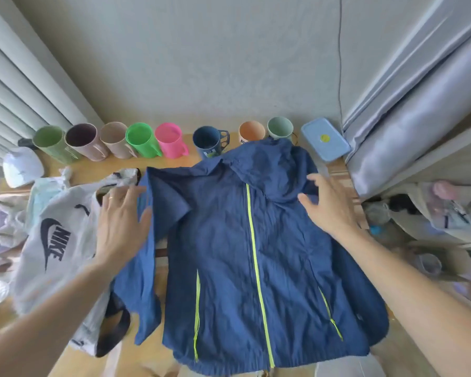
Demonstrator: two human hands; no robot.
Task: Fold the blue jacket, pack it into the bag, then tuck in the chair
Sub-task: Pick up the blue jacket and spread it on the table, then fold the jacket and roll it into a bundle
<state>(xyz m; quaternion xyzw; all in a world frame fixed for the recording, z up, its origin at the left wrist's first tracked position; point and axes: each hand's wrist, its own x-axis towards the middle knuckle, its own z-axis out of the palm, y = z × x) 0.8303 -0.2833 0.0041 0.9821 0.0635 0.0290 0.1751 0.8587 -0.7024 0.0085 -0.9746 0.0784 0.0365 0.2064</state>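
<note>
The left hand [121, 219] is held flat with fingers spread wide, nothing gripped; it is positioned over the jacket's left sleeve [144, 257], at the border between the sleeve and the bag. A ring is seen on one finger. The right hand [328, 205] is likewise spread wide and empty, placed over the right shoulder of the jacket, just beside the hood [272, 164]. Whether either palm is pressed onto the fabric or held just above it cannot be told.

The blue jacket [242, 240] is laid face up on the wooden worktop [82, 172], its front closed by a yellow-green zip [257, 257], with two slanted pocket zips of the same colour lower down. The hood is turned toward the wall; the hem is nearest the viewer. The left sleeve is bent downward alongside the body.

A white Nike bag [57, 240] with dark handles is laid to the left of the jacket, partly under the sleeve.

Along the far edge of the worktop a row of plastic mugs [142, 142] is set out, with a light blue lidded box [325, 142] at its right end, near the grey curtain [419, 91]. A white cap [22, 165] is placed at the far left.
</note>
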